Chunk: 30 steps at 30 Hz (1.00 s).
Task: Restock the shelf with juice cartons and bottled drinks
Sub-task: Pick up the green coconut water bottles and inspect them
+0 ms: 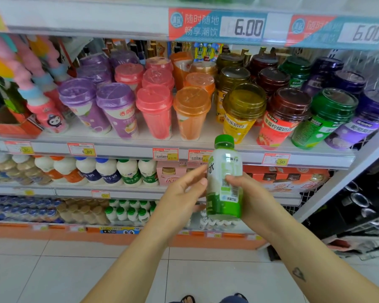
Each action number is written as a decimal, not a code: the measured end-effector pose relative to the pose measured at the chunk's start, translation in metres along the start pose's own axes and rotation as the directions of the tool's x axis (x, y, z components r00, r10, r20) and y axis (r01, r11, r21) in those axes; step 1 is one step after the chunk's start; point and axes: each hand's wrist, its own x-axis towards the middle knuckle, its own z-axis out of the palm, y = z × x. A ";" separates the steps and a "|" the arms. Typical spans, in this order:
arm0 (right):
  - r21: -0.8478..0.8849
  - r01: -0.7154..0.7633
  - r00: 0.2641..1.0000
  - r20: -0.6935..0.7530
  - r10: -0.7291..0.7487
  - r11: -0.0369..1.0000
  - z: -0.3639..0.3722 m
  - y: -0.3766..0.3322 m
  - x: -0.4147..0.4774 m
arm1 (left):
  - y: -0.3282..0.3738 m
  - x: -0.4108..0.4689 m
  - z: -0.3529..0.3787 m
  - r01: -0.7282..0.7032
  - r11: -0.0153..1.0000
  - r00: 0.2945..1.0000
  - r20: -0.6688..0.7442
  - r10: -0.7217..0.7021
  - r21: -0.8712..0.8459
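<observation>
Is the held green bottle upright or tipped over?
Upright, leaning slightly: the green bottle has its cap on top and base below, with the right hand gripping its middle.

Head cam, fwd-down, close to shelf.
</observation>
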 end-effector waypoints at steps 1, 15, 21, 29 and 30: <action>-0.053 0.020 1.000 -0.008 -0.021 0.998 0.001 -0.003 -0.001 | 0.001 0.001 -0.001 0.004 1.000 1.000 0.004 -0.004 -0.016; -0.557 0.219 0.972 0.051 -0.230 0.801 0.022 -0.094 -0.017 | 0.043 0.008 -0.025 0.148 0.950 0.984 0.137 -0.113 -0.275; -0.537 0.439 0.896 0.203 -0.395 0.720 0.051 -0.143 -0.025 | 0.090 0.009 -0.039 -0.078 0.995 0.962 0.258 0.091 -0.061; -0.482 0.669 0.740 0.363 -0.566 0.566 0.081 -0.194 -0.049 | 0.185 -0.007 -0.060 -0.452 0.750 0.891 0.204 0.405 0.484; -0.451 0.704 0.708 0.376 -0.598 0.549 0.085 -0.200 -0.053 | 0.195 -0.009 -0.062 -0.474 0.707 0.875 0.192 0.444 0.524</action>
